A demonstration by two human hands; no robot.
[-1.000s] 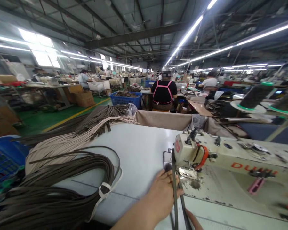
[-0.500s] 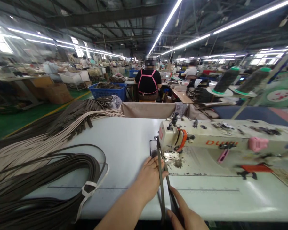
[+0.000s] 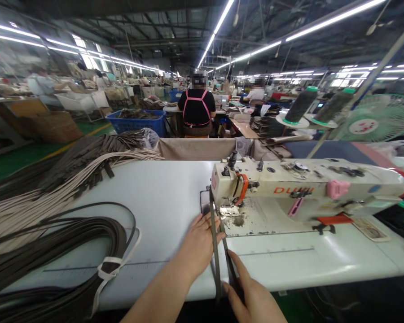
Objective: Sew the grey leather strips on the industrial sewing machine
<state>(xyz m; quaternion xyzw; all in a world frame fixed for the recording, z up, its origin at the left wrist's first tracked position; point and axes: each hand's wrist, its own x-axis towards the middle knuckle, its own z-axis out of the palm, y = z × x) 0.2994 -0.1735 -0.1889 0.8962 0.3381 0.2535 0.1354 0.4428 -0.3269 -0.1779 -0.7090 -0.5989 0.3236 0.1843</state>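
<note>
My left hand [image 3: 202, 237] lies on the white table just in front of the sewing machine [image 3: 272, 181], fingers flat and stretched toward the presser foot [image 3: 229, 211]. One length of a dark grey-brown strap [image 3: 216, 255] runs down across its fingers from the machine head and hangs past the table's front edge. A second dark length passes by the left thumb toward the foot. Lower down, my right hand [image 3: 256, 298] pinches this length between thumb and fingers at the table edge. The left fingertips are close to the foot, and their undersides are hidden.
A bundle of dark straps [image 3: 111, 242], tied with a white band, lies at the left, beside loose beige straps [image 3: 30, 197]. Thread cones [image 3: 301, 105] and a green fan [image 3: 373, 121] stand behind the machine. A person in a pink-strapped apron [image 3: 197, 107] sits ahead.
The view has turned to the right, so everything appears farther left and more of the machine's right end shows. Both hands keep nearly the same place against the machine and strap.
</note>
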